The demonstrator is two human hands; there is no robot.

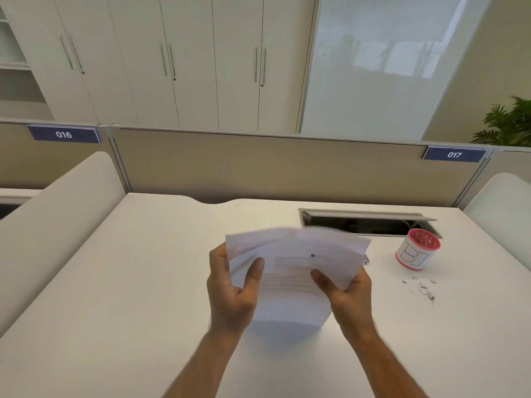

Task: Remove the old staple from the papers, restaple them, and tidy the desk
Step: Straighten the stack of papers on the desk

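- The left hand (230, 285) grips the papers (293, 271) by their left edge, thumb on the front; the right hand (344, 291) pinches the lower right side. The stack stands upright, its lower edge on or just above the desk (129, 282).
- The upper sheets are fanned and blurred, so they look loose. If either thumb slackens, pages could slide out of order or spill.
- Restapling before the edges are squared would, I judge, bind the sheets crooked.
- A metal tool peeks out behind the papers' right corner; whether it is the stapler I cannot tell. Reaching blindly could knock it.
- Loose staple bits (425, 291) lie right of the hands; a sweeping sleeve or sheet could scatter them.
- Farther back, the red-rimmed cup (418, 249) stands near the open cable hatch (367, 222), where scraps could drop.
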